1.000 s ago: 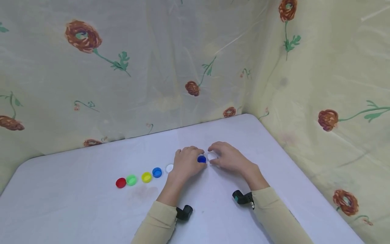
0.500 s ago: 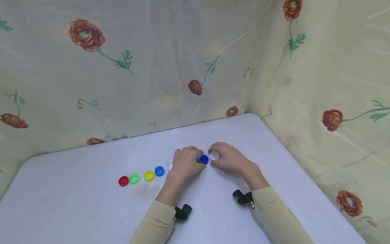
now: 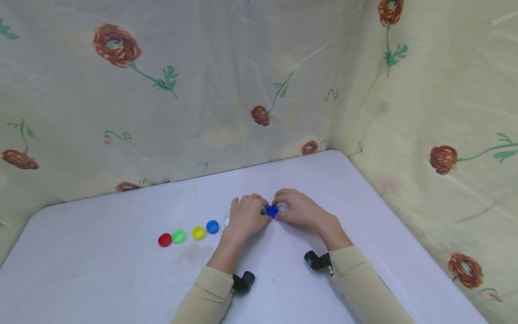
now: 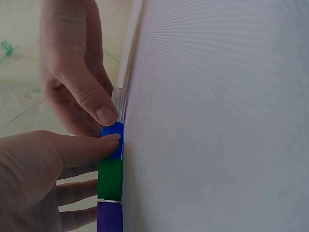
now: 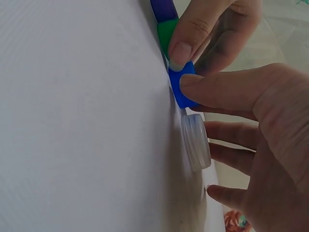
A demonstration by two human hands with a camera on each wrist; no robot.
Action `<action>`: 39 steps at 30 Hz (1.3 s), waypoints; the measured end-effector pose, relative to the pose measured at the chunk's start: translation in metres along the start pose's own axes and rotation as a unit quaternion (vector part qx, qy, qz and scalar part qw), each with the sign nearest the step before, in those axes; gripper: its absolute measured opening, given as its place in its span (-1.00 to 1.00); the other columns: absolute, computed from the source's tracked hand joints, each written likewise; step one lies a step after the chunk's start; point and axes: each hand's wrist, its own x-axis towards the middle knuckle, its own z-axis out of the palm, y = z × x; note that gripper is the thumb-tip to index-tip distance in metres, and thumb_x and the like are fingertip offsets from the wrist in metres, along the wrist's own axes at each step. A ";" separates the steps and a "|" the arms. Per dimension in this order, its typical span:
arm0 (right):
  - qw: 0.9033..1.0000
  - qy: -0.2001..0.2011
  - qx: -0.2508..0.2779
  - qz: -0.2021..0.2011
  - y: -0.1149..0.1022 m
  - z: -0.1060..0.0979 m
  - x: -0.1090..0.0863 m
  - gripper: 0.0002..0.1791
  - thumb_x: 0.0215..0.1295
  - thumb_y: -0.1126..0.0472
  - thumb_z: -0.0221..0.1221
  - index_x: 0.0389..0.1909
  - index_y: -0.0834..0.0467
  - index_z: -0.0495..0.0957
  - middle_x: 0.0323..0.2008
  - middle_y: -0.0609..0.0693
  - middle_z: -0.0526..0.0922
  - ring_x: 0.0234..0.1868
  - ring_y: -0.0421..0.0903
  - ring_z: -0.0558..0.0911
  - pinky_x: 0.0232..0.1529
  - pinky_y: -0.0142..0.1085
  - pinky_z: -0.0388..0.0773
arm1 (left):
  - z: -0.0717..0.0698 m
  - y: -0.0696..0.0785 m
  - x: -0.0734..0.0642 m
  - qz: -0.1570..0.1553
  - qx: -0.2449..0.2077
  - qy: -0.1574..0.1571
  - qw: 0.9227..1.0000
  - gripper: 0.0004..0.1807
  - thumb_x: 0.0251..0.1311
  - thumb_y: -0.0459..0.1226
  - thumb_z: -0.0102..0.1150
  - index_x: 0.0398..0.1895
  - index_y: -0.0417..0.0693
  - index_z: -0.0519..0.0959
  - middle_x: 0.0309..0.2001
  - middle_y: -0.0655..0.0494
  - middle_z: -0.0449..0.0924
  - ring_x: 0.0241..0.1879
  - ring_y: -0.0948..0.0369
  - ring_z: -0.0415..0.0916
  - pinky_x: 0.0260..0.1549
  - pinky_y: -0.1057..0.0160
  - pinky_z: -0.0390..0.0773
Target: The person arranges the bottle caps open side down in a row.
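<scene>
A dark blue bottle cap (image 3: 272, 212) stands between the two hands on the white table. My left hand (image 3: 248, 215) pinches it from the left, its thumb on the cap's near side in the left wrist view. From the right, my right hand (image 3: 301, 210) also has thumb and fingers around the blue cap. A dark green cap (image 4: 110, 180) sits right beside the blue one under the left hand, followed by a purple cap (image 4: 110, 217). In the right wrist view a clear cap (image 5: 195, 142) lies just behind the blue one, close to the right fingers.
Leftward on the table (image 3: 101, 270) runs a spaced row of caps: white (image 3: 227, 221), partly hidden by the left hand, then blue (image 3: 212, 227), yellow (image 3: 198, 232), light green (image 3: 179, 236) and red (image 3: 164, 240). A flowered sheet (image 3: 202, 90) hangs behind and to the right.
The dark blue cap has shifted slightly right, showing the green one beside it. My right hand has come left from around the clear cap onto the blue one. My left hand has barely moved.
</scene>
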 end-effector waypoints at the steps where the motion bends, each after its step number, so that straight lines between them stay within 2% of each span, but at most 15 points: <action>1: 1.000 0.000 -0.002 -0.004 0.000 0.001 0.001 -0.66 0.22 0.11 0.32 0.01 0.10 0.67 0.22 0.06 0.57 0.33 0.08 0.48 0.37 0.03 0.39 | 0.000 0.000 0.000 -0.001 0.000 -0.001 1.000 -0.65 0.20 -0.06 0.35 0.03 0.08 0.70 0.14 0.05 0.65 0.23 -0.03 0.51 0.32 -0.37 0.24; 7: 1.000 0.000 -0.015 -0.013 -0.003 0.002 0.003 -0.63 0.20 0.11 0.33 0.03 0.12 0.66 0.25 0.09 0.55 0.33 0.10 0.49 0.36 0.04 0.40 | 0.001 0.001 0.000 -0.004 0.003 0.003 1.000 -0.66 0.19 -0.07 0.36 0.02 0.08 0.70 0.14 0.05 0.65 0.23 -0.03 0.51 0.33 -0.37 0.22; 20: 1.000 0.001 0.005 0.011 -0.005 0.004 -0.001 -0.65 0.23 0.09 0.33 0.02 0.10 0.67 0.31 0.07 0.51 0.40 0.12 0.42 0.41 0.06 0.33 | 0.001 0.002 -0.003 -0.007 0.003 0.007 1.000 -0.65 0.19 -0.07 0.36 0.02 0.07 0.70 0.14 0.05 0.65 0.23 -0.03 0.51 0.33 -0.36 0.22; 25: 1.000 0.004 0.004 0.008 -0.005 0.006 0.000 -0.64 0.22 0.09 0.33 0.02 0.10 0.66 0.29 0.06 0.53 0.40 0.11 0.43 0.41 0.05 0.33 | 0.003 0.001 -0.004 -0.005 0.004 0.010 1.000 -0.65 0.18 -0.06 0.37 0.01 0.06 0.70 0.12 0.05 0.66 0.23 -0.02 0.51 0.33 -0.36 0.23; 33: 1.000 0.010 0.016 0.005 -0.008 0.003 0.000 -0.63 0.21 0.12 0.35 0.04 0.11 0.63 0.23 0.04 0.58 0.37 0.09 0.45 0.42 0.03 0.32 | -0.002 0.001 -0.002 -0.011 0.005 0.013 1.000 -0.65 0.20 -0.06 0.35 0.02 0.08 0.70 0.15 0.06 0.65 0.26 -0.02 0.49 0.35 -0.37 0.20; 39: 0.999 0.021 0.033 -0.004 -0.011 -0.003 -0.001 -0.60 0.23 0.15 0.31 0.08 0.17 0.61 0.25 0.11 0.57 0.38 0.13 0.45 0.43 0.04 0.31 | -0.005 0.002 -0.002 -0.011 0.005 0.021 1.000 -0.64 0.22 -0.05 0.33 0.05 0.10 0.68 0.17 0.07 0.64 0.29 0.00 0.48 0.36 -0.36 0.18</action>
